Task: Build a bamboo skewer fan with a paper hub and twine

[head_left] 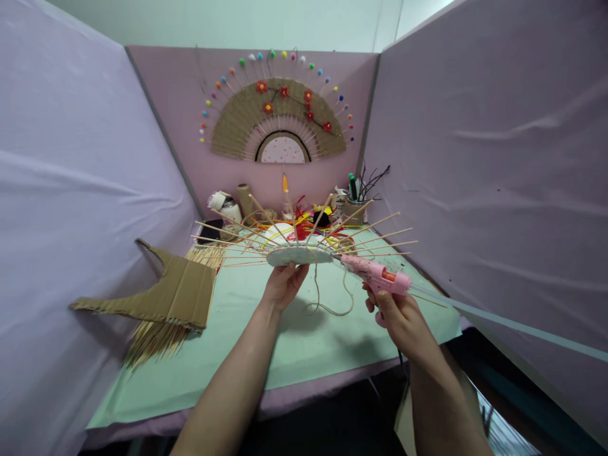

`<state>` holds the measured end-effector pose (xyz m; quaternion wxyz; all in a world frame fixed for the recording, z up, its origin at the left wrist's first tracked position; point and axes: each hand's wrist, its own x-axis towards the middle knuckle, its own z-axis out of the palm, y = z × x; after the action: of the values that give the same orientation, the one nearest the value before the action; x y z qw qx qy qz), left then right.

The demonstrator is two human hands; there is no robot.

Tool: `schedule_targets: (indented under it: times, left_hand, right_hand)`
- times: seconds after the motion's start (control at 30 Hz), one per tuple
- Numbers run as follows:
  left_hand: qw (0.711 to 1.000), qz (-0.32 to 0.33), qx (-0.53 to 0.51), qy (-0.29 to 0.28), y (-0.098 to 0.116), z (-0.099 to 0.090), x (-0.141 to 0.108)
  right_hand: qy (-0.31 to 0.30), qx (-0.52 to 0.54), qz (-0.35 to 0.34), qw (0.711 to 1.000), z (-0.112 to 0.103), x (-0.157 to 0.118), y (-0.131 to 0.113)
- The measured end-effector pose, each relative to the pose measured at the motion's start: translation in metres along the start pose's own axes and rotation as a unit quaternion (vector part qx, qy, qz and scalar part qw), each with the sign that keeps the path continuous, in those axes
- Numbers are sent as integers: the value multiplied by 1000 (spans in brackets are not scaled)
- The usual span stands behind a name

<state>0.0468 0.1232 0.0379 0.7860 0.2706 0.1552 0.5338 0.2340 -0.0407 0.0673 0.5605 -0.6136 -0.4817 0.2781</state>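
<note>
My left hand [284, 285] grips the lower edge of a pale half-round disc [298, 255], holding it up above the table. Thin wooden sticks [377, 220] fan out from the disc's edge to both sides and upward. In my right hand [394, 310] is a pink hot glue gun [377, 273], its nozzle at or very close to the disc's right end; I cannot tell if they touch. A clear glue stick trails out of its back. A length of twine [327, 309] hangs below the disc and curls on the table.
Cut cardboard [185, 288] lies over a bundle of thin sticks [161, 342] at left. Behind the disc are red and yellow pipe cleaners [304, 228], jars and a pot of pens [355, 209]. A decorated fan [280, 120] hangs on the back panel. Lilac cloth walls enclose both sides.
</note>
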Motion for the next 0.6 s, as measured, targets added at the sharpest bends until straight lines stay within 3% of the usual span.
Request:
schedule_targets:
  times: [0.6]
  left_hand:
    - [1000,5,12,6,-1,-1,0]
  right_hand:
    - [-1,-25,6,1000,-1,2,4]
